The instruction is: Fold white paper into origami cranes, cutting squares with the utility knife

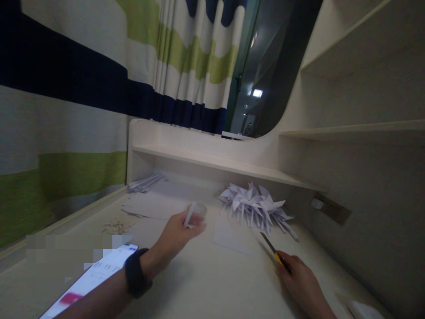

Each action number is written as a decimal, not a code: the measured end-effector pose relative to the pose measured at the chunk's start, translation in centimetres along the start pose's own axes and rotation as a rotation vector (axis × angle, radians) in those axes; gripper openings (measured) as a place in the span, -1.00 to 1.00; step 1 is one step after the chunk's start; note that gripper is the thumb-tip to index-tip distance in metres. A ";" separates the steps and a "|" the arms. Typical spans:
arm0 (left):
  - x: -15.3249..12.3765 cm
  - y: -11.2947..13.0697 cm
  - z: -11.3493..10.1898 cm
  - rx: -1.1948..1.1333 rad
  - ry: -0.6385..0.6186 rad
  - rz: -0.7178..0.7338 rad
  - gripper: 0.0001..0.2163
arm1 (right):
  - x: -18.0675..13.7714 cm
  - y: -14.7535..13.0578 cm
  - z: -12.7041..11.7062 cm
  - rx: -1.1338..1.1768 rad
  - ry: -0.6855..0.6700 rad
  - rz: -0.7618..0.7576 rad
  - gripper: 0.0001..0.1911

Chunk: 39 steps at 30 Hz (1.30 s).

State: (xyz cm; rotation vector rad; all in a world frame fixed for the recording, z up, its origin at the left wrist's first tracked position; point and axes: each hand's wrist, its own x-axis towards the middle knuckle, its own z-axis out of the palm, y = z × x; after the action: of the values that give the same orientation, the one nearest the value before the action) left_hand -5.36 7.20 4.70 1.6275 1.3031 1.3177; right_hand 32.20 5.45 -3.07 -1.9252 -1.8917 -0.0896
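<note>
My left hand [181, 232] is closed around a small clear round object, perhaps a tape roll or cup [196, 209], with a thin white stick or paper strip [189, 215] pinched in the fingers. A black band [137, 273] is on that wrist. My right hand [300, 279] grips a yellow-handled cutter [274, 252] whose dark blade points up-left towards a white paper sheet [232, 237]. Behind the blade lies a pile of white folded-paper pinwheels [257, 206].
A phone [89, 281] with a lit screen lies at the lower left of the cream desk [206, 283]. White paper strips [146, 182] sit under the low shelf [215, 161]. A striped curtain hangs left; a wall socket [332, 208] and shelves stand right.
</note>
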 end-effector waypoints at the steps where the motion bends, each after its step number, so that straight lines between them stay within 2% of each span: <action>1: -0.4 0.1 0.8 -0.015 -0.017 0.013 -0.74 | -0.6 0.7 0.2 -0.021 -0.003 0.006 -0.57; 4: -1.5 -0.1 2.9 -0.037 -0.059 0.037 -0.76 | -1.7 1.7 0.6 -0.058 0.002 0.016 -0.59; 8: -2.1 -0.8 4.6 -0.005 -0.059 0.014 -0.78 | -2.1 1.5 0.8 -0.082 0.019 0.050 -0.63; 13: -2.4 -2.0 5.3 -0.008 -0.056 -0.068 -0.78 | -2.5 1.3 0.5 -0.070 0.024 0.071 -0.66; 16: -2.7 -2.5 5.3 -0.034 -0.077 -0.067 -0.75 | -2.7 0.7 0.0 -0.092 0.035 0.092 -0.67; 19: -3.3 -2.6 5.4 -0.056 -0.121 -0.027 -0.74 | -2.4 -1.7 -0.7 -0.055 0.102 0.073 -0.70; 21: -3.8 -2.4 5.6 -0.072 -0.160 -0.014 -0.73 | -2.0 -4.8 -0.9 0.185 0.118 0.017 -0.70; 22: -3.9 -2.3 5.7 -0.081 -0.180 -0.009 -0.73 | -1.8 -6.6 -1.0 0.366 0.082 -0.003 -0.69; 24: -4.2 -2.2 5.8 -0.089 -0.208 0.009 -0.75 | -1.3 -10.3 -1.1 0.696 -0.082 -0.087 -0.64; 26: -4.3 -2.2 5.9 -0.076 -0.214 0.039 -0.78 | -0.9 -13.5 -1.0 0.849 -0.180 -0.147 -0.65; 28: -4.3 -2.4 5.8 -0.058 -0.218 0.074 -0.82 | -0.6 -15.5 -0.8 0.941 -0.237 -0.145 -0.68; 33: -4.3 -3.0 5.8 -0.064 -0.250 0.126 -0.86 | -0.1 -16.5 0.2 1.001 -0.219 -0.065 -0.72; 37: -4.2 -3.1 6.0 -0.103 -0.288 0.108 -0.87 | -0.1 -16.0 0.3 0.983 -0.192 -0.059 -0.79; 39: -4.1 -3.1 6.2 -0.147 -0.319 0.046 -0.83 | -0.3 -15.7 0.0 0.982 -0.183 -0.084 -0.82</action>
State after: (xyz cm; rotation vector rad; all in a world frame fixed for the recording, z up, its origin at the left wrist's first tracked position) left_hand -0.31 4.70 -1.00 1.6894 0.9620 1.0965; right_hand 17.05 4.69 0.89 -1.1891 -1.6306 0.8511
